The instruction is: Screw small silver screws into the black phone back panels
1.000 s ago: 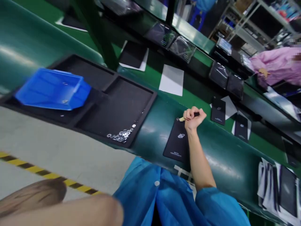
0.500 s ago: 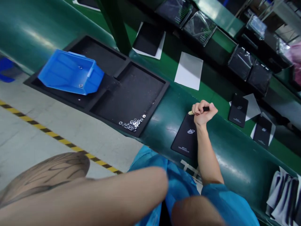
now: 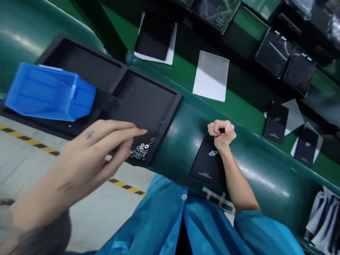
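My left hand (image 3: 98, 152) is open, its fingers stretched out and close together, hovering over the black tray (image 3: 148, 102). Its fingertips are just above a small heap of shiny metal washers (image 3: 139, 152) in the tray's near right corner; it holds nothing I can see. My right hand (image 3: 221, 134) is closed in a fist at the top edge of a flat black panel (image 3: 203, 163) with a white logo. A bit of a small dark-handled tool shows between its fingers; its pale tip is hidden now.
A blue bin (image 3: 47, 92) stands on the tray's left part with a little hardware inside. Beyond lie a white sheet (image 3: 211, 78), a black panel on paper (image 3: 155, 35) and two logo panels (image 3: 276, 122). Folded pieces (image 3: 322, 216) stand at the right. A green post (image 3: 98, 28) rises behind the tray.
My left arm has swung from across my lap to the tray, bringing the hand over the washers. My right hand stays closed at the panel's top edge, turned slightly. The view has shifted.
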